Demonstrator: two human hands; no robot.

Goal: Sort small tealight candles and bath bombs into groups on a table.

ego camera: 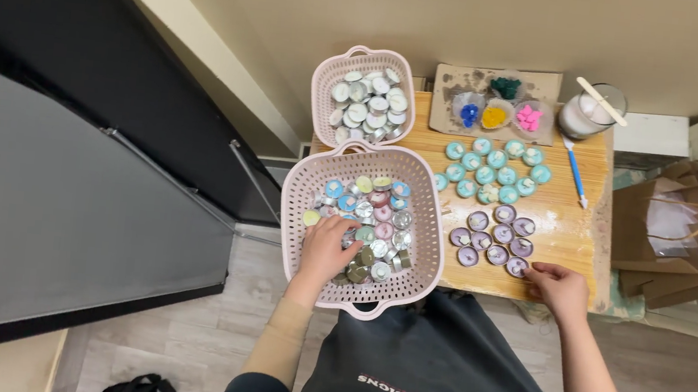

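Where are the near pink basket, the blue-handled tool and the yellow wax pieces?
near pink basket (430, 230): head view, on its right wall.
blue-handled tool (575, 173): head view, on the middle of its handle.
yellow wax pieces (495, 116): head view, on the pile's centre.

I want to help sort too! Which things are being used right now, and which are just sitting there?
In use:
- left hand in the big pink basket of mixed tealights
- right hand at the purple tealights on the wooden table

Just sitting:
- small pink basket
- teal tealights
- dye chips
- white jar
- blue tool
- paper bags
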